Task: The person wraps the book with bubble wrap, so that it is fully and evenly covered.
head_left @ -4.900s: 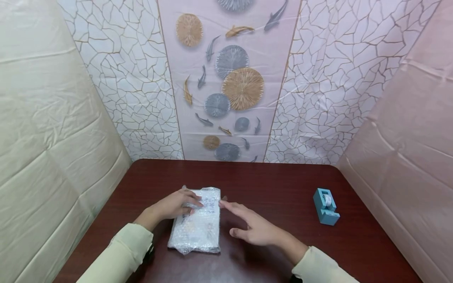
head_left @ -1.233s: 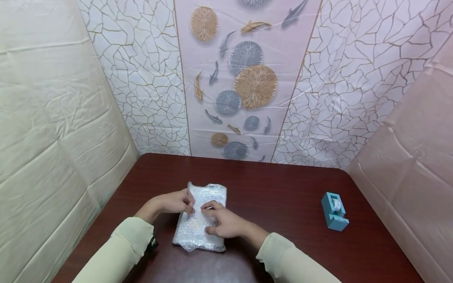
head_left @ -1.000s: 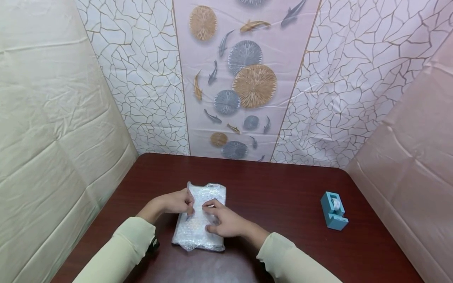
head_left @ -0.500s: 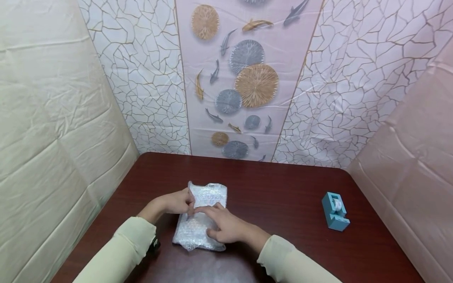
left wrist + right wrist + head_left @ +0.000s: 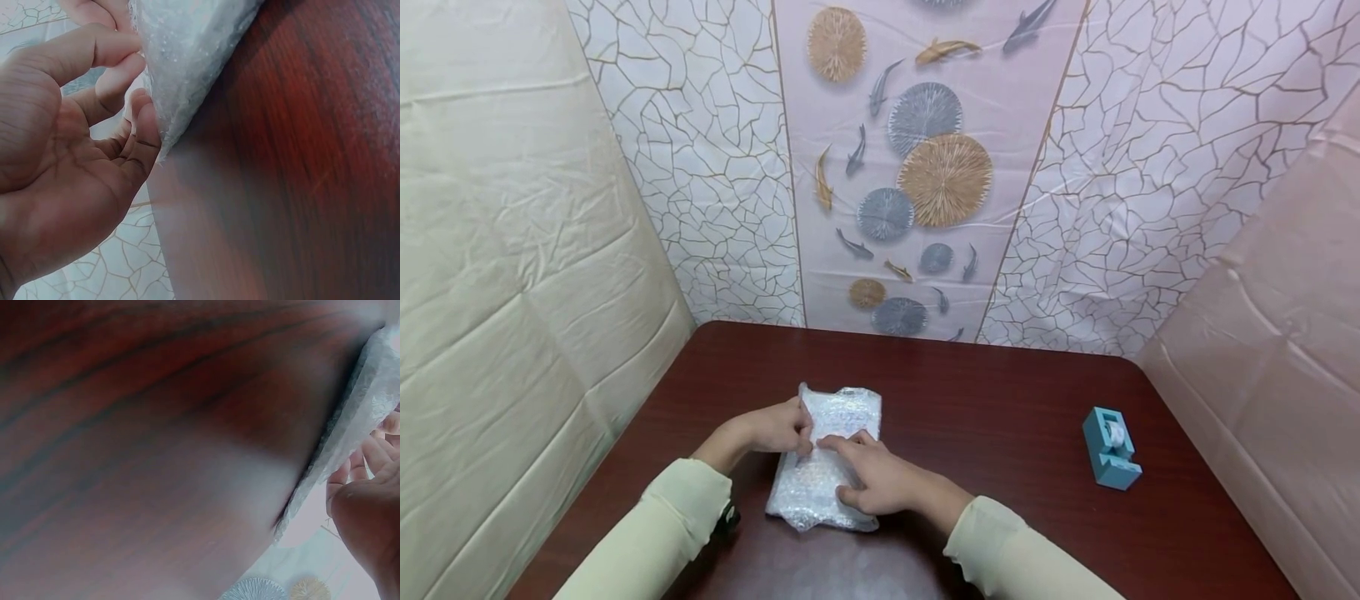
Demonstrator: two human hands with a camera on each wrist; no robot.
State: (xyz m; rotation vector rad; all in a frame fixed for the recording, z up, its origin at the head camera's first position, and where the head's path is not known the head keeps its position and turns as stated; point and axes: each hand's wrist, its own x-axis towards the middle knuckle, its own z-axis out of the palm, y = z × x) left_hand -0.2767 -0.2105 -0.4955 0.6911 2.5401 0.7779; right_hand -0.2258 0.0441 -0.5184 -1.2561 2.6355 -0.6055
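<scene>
A flat rectangular package in clear bubble wrap [image 5: 846, 407] lies on the table, its wrap's far left corner sticking up. My left hand [image 5: 775, 427] is at the package's left side, thumb and index finger pinching the edge of the bubble wrap. In the left wrist view that hand [image 5: 69, 144] shows its pinched fingertips right at the bubble wrap [image 5: 190, 56]. Over the middle of the package rests my right hand [image 5: 883, 479], index finger stretched toward the left fingertips, thumb apart. The right wrist view has the right hand [image 5: 372, 503] along the wrapped edge [image 5: 350, 428].
A blue tape dispenser [image 5: 1111, 454] with a roll of tape stands at the right of the dark red-brown table [image 5: 992, 417]. Pale padded cloth walls [image 5: 512, 275] rise at both sides, and a patterned curtain [image 5: 880, 167] hangs behind.
Since the earliest frame my right hand has moved left from the package's right edge onto its middle, and my left fingers have closed into a pinch. Lately the right index finger stretched further left.
</scene>
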